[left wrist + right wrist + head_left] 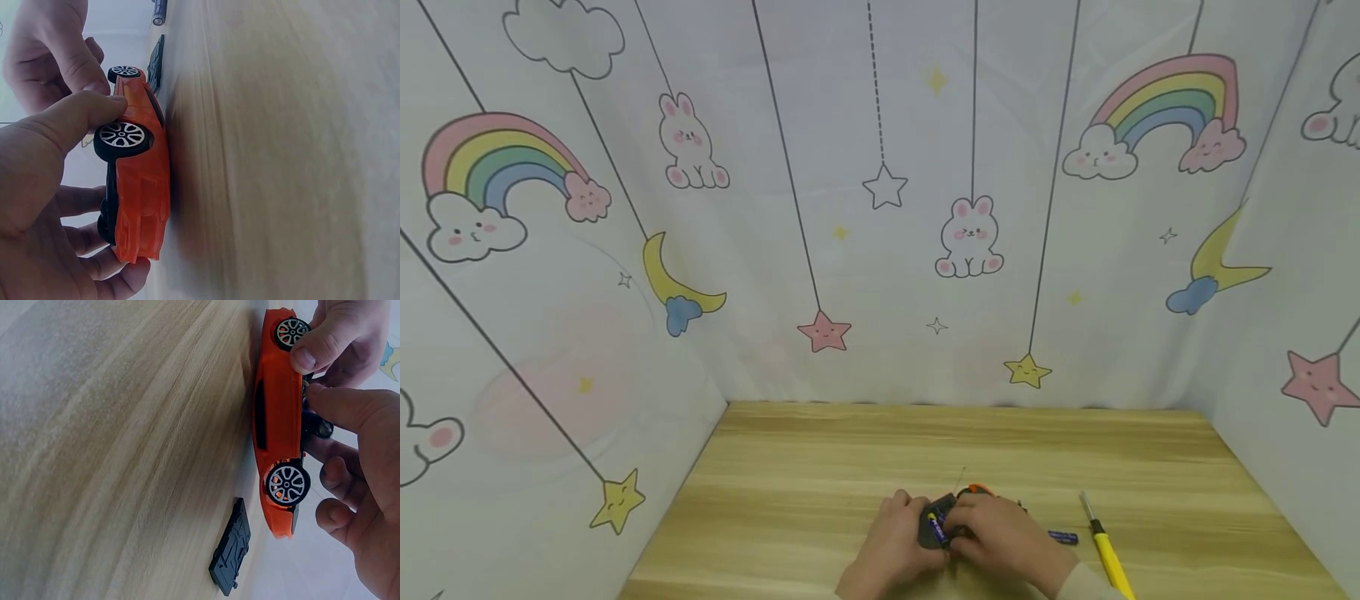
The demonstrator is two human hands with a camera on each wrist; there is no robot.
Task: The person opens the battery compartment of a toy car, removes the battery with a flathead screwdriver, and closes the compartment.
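An orange toy car (281,412) lies upside down on the table, its black underside and wheels facing up. My left hand (891,537) grips it, the thumb on its side and other fingers around one end in the left wrist view. My right hand (1000,533) works over the underside, its fingers and thumb pinching a dark blue battery (937,531) with a yellowish end. How far that battery sits inside the car is hidden by my fingers. Beside the car lies a flat black cover (231,550).
A second dark blue battery (1063,537) lies on the wooden table (790,467), right of my right hand. Further right is a screwdriver (1107,554) with a yellow handle. Patterned white curtains (895,250) enclose the table's back and sides.
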